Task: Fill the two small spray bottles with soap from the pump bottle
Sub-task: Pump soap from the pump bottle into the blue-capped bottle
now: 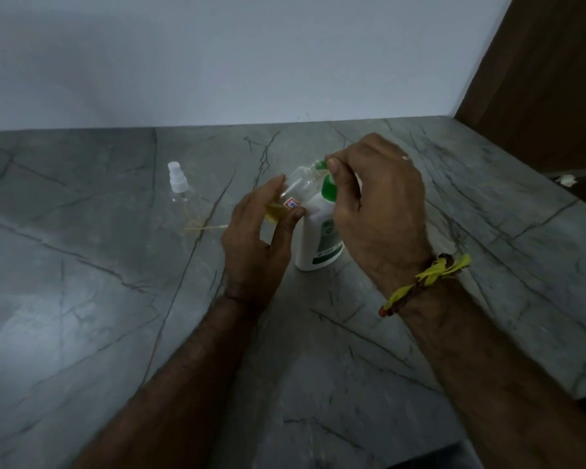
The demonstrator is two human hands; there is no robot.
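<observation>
Left hand (257, 238) grips clear spray bottle (293, 194) | right hand (379, 204) presses green pump (329, 187)

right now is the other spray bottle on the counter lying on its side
No, the spare spray bottle stands upright on the counter with its white cap on top, apart from both hands.

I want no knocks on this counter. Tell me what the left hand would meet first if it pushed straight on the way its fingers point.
The left hand points up-right, and already grips the small clear bottle. Just past it, probably the white pump bottle; depth is unclear.
</observation>
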